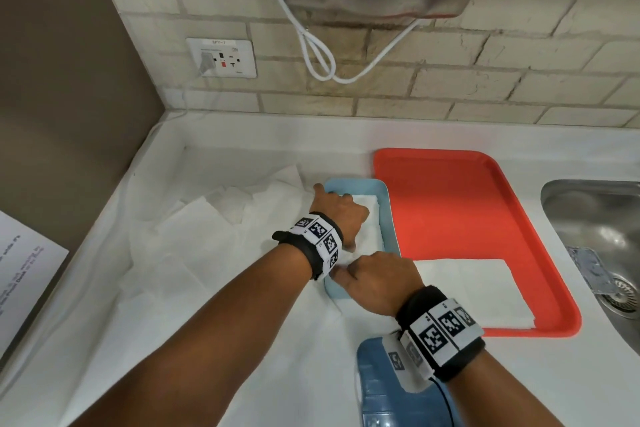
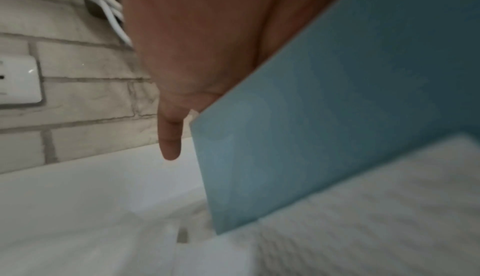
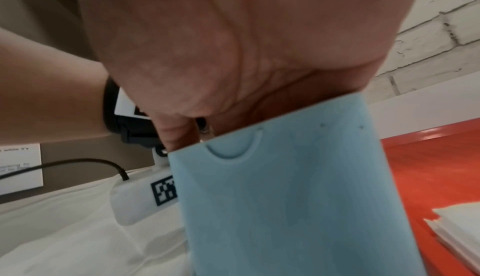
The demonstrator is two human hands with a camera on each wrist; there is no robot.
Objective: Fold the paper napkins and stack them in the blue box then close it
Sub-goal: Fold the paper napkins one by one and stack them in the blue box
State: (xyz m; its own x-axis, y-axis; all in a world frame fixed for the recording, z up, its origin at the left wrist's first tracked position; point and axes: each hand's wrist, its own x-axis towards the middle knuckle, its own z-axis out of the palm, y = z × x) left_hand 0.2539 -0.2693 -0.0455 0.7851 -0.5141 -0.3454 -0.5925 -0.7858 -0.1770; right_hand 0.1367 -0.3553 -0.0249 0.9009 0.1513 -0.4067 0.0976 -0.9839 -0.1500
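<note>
The light blue box (image 1: 388,218) stands open on the counter beside the red tray, with folded white napkins (image 1: 372,218) stacked inside. My left hand (image 1: 341,215) is at its far end, thumb (image 2: 170,136) straight outside the wall (image 2: 324,116) and fingers reaching down inside onto the napkins. At the near end my right hand (image 1: 377,279) also reaches its fingers in behind the wall (image 3: 298,188). The walls hide both hands' fingertips. The darker blue lid (image 1: 377,392) lies near me, under my right wrist.
Loose unfolded napkins (image 1: 221,215) lie spread to the left of the box. The red tray (image 1: 467,211) carries a folded napkin stack (image 1: 474,291). A steel sink (image 1: 595,229) is at the right, a brick wall with a socket (image 1: 221,57) behind.
</note>
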